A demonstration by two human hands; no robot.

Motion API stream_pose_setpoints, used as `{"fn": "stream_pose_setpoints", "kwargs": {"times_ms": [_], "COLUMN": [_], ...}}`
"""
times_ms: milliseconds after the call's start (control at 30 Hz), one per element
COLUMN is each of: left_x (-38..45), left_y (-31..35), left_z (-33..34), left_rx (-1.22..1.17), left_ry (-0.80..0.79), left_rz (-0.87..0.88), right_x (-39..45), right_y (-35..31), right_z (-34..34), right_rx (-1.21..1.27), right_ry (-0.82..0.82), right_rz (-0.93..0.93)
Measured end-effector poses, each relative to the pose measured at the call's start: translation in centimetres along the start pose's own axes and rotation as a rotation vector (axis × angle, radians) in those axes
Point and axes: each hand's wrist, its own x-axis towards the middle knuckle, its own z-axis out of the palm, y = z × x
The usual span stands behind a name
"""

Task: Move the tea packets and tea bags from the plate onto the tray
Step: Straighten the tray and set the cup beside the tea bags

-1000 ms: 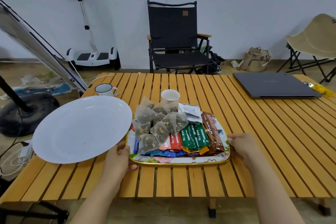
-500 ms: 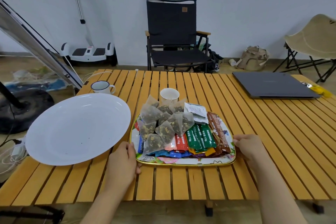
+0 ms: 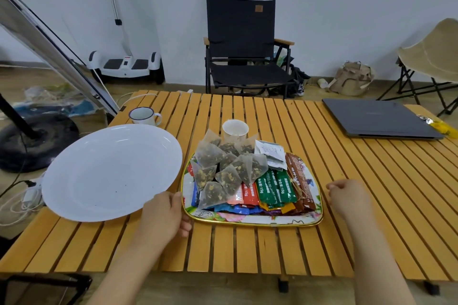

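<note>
The tea packets (image 3: 271,189) and the pyramid tea bags (image 3: 224,171) lie heaped on the tray (image 3: 252,220), a gold-rimmed tray with a floral print that rests on the table (image 3: 260,250) near its front edge. The tea bags occupy the left and rear part of the heap; the flat packets, in green, red, blue, orange and brown, lie fanned to the right and front. Legible writing: the green packets carry ":15g" beside characters too small to read, and a red packet shows the same kind of marking. A white sachet (image 3: 271,153) at the rear of the heap bears print that cannot be read. The plate (image 3: 111,171), white and round, sits just left of the tray and holds only a few dark specks. The left hand (image 3: 164,218) rests on the table between plate and tray, fingers loosely curled, its fingertips touching the left rim of the tray; whether it also touches the plate cannot be told. The right hand (image 3: 347,195) lies on the table just beside the right rim of the tray, fingers curled under and holding nothing visible; contact with the rim cannot be confirmed. A paper cup (image 3: 235,130) stands behind the tray, an enamel mug (image 3: 144,116) behind the plate, and a closed laptop (image 3: 379,119) at the far right.
</note>
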Motion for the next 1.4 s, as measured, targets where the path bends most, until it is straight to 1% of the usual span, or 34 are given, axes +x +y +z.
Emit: {"fn": "stream_pose_setpoints", "kwargs": {"times_ms": [33, 100, 167, 233, 300, 400, 467, 500, 600, 733, 867, 967, 1000, 1067, 1133, 1200, 1300, 1400], "left_x": [0.2, 0.6, 1.2, 2.4, 4.5, 8.1, 10.2, 11.1, 13.6, 16.0, 18.2, 18.9, 19.0, 19.1, 18.9, 18.8, 18.8, 19.1], "left_y": [0.5, 1.7, 3.5, 5.7, 8.3, 11.6, 13.0, 13.4, 13.4, 12.6, 12.2, 12.3, 12.3, 12.1, 11.7, 11.0, 10.0, 9.1], "left_z": [-0.7, -2.2, -3.6, -4.6, -5.0, -4.5, -3.6, -3.1, -1.6, -1.0, -0.8, -0.3, -0.2, 0.0, 0.0, -0.1, -0.5, -1.0], "left_rx": [0.026, 0.055, 0.102, 0.219, 0.298, 0.358, 0.426, 0.451, 0.453, 0.400, 0.241, 0.124, 0.104, 0.089, 0.114, 0.153, 0.233, 0.363], "left_ry": [-0.033, -0.075, -0.094, -0.121, -0.135, -0.146, -0.172, -0.194, -0.270, -0.236, -0.242, -0.281, -0.294, -0.317, -0.349, -0.365, -0.337, -0.275], "left_rz": [-0.034, -0.080, -0.099, -0.086, -0.003, 0.215, 0.317, 0.337, 0.324, 0.320, 0.240, 0.185, 0.183, 0.203, 0.243, 0.291, 0.347, 0.403], "right_x": [-0.2, -0.7, -1.1, -1.0, -0.5, 0.8, 2.1, 2.7, 4.7, 6.7, 8.4, 9.0, 9.0, 8.7, 8.2, 7.8, 7.3, 7.0], "right_y": [-0.7, -2.6, -5.3, -8.4, -11.7, -16.1, -18.0, -18.6, -19.5, -20.0, -20.2, -20.4, -20.5, -20.7, -21.1, -21.5, -21.7, -21.6], "right_z": [-0.4, -1.1, -1.8, -2.0, -1.8, -0.6, 1.1, 2.1, 5.3, 8.3, 10.3, 10.9, 10.9, 10.7, 10.8, 11.2, 11.9, 11.9], "right_rx": [-0.037, -0.090, -0.130, -0.178, -0.212, -0.264, -0.349, -0.393, -0.495, -0.502, -0.416, -0.273, -0.238, -0.215, -0.242, -0.289, -0.335, -0.352], "right_ry": [0.034, 0.041, 0.000, -0.059, -0.105, -0.171, -0.222, -0.248, -0.364, -0.484, -0.540, -0.600, -0.621, -0.668, -0.708, -0.694, -0.672, -0.654], "right_rz": [-0.061, -0.225, -0.386, -0.510, -0.630, -0.739, -0.761, -0.768, -0.776, -0.743, -0.547, -0.385, -0.361, -0.379, -0.442, -0.506, -0.582, -0.620]}}
